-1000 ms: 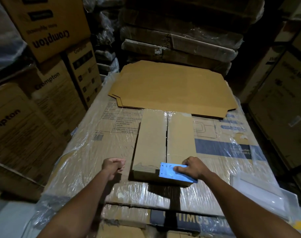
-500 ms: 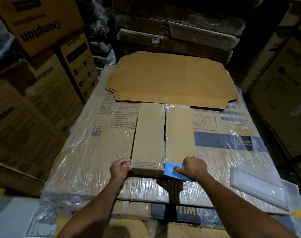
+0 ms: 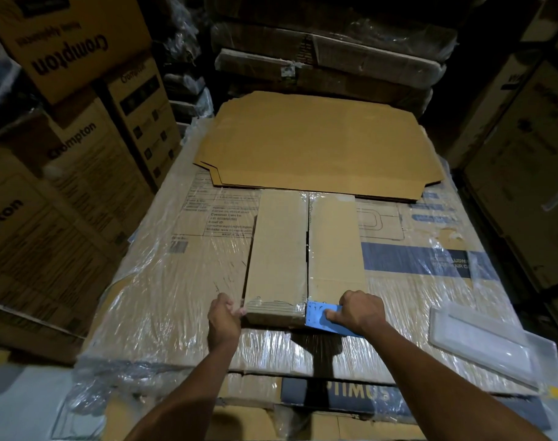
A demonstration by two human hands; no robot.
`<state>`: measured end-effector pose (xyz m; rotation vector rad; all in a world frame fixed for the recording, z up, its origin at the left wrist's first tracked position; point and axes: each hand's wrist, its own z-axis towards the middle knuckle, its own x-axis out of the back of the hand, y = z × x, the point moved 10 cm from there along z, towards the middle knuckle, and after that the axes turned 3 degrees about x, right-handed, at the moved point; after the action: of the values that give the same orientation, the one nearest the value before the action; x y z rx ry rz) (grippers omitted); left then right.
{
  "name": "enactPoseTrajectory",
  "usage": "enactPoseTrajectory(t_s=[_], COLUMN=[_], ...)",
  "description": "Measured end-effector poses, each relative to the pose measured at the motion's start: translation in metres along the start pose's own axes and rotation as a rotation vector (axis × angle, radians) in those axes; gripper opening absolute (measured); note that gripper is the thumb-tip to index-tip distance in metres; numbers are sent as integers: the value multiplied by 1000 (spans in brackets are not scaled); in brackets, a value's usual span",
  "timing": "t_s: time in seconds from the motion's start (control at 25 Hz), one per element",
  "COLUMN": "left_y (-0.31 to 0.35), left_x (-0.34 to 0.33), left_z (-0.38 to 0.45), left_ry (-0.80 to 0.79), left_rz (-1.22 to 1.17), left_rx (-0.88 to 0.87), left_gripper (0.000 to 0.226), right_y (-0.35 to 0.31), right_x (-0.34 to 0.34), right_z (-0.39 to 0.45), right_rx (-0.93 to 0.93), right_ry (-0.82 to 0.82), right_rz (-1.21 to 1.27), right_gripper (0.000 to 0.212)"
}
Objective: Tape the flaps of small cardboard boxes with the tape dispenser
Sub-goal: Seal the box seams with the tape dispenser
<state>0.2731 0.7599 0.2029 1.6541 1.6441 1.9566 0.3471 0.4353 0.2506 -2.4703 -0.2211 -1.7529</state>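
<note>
While tape runs along the box [image 3: 303, 249] seam, its near end awaits sealing.
Right hand [image 3: 360, 308] grips the blue dispenser [image 3: 319, 316]; left hand [image 3: 223, 313] holds the corner.

We see the small box [image 3: 304, 249] lying on top of the wrapped pallet stack [image 3: 163, 281], its near end at our hands. Our left hand [image 3: 223, 313] sits at its near left corner, our right hand [image 3: 360, 310] on the tape dispenser [image 3: 319, 318] at its near right. Behind it lies a flat cardboard sheet [image 3: 319, 141]; a plastic tray [image 3: 484, 345] lies to the right.
</note>
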Motion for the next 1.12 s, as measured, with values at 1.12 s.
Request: enactPoseTrajectory(t_s=[1.12], left_y=[38], left_x=[-87], left_z=[-51], left_ry=[-457], left_rz=[272], left_rx=[306], left_gripper=[75], right_y=[29], right_x=[16], right_z=[-23], right_rx=[97], right_ry=[39], right_rz=[-37], right_gripper=[62])
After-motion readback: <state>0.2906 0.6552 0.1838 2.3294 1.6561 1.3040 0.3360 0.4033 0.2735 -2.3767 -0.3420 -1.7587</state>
